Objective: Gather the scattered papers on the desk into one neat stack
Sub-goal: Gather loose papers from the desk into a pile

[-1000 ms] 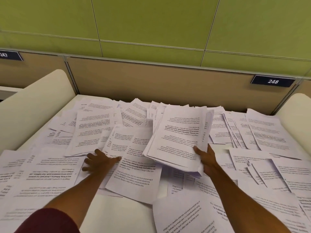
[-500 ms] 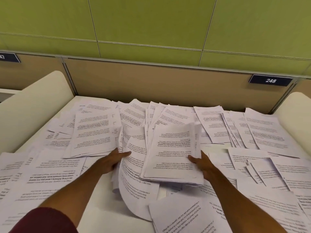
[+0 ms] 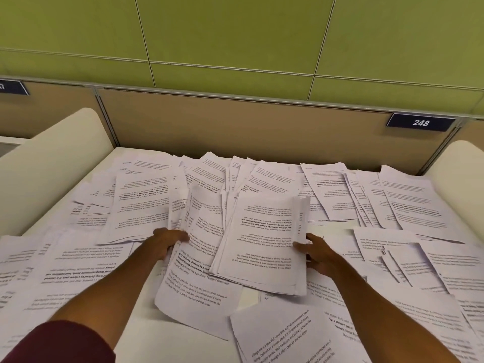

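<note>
Merging two bundles looks like the step in hand. The right hand [image 3: 315, 254] holds the thick stack of white printed paper [image 3: 262, 242] by its right edge, with the thumb laid on top and the other fingers spread behind it. The stack sits tilted over other sheets near the middle of the white laminate desk [image 3: 162, 344].

Just beside it, the left hand [image 3: 170, 243] grips a buckled sheaf of loose white printed sheets [image 3: 201, 231], fingers curled round their left edge. The far ends of these sheets curl up against the stack.

Doing this well probably means sliding the sheaf onto the stack with the edges roughly parallel (it lies skewed now, and one long printed sheet [image 3: 196, 297] trails toward the person). Both could then be tapped square on a bare patch of desk. Squeezing harder would likely crease the buckled pages.

Many scattered papers [image 3: 419, 210] lie flat all round, so the task seems far from done.
</note>
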`<state>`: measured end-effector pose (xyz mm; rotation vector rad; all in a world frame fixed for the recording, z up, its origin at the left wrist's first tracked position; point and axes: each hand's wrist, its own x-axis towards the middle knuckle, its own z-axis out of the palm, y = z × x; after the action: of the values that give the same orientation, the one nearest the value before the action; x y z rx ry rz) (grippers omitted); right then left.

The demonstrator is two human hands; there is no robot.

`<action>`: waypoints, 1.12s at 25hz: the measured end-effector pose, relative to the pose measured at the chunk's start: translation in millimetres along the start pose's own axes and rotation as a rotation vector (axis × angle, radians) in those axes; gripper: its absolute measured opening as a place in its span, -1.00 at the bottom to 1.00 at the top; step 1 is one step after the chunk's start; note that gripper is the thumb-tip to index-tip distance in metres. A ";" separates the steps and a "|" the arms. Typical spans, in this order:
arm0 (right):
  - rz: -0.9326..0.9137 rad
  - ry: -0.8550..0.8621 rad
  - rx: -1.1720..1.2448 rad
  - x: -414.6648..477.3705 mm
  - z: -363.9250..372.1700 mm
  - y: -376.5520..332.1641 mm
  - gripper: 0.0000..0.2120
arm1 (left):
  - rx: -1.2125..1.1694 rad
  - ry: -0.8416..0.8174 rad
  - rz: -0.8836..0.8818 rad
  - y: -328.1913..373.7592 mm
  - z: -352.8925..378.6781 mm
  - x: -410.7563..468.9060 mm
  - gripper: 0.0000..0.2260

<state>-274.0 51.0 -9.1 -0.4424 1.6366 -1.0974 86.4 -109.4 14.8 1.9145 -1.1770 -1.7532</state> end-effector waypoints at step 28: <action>-0.115 -0.042 -0.053 5.2 23.7 3.6 -0.64 | 0.026 -0.013 0.246 -21.0 -2.5 6.8 -0.46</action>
<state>-253.7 38.7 -15.3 -0.5965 1.6230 -1.1239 95.9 -102.0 -3.9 1.6911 -1.3800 -1.6294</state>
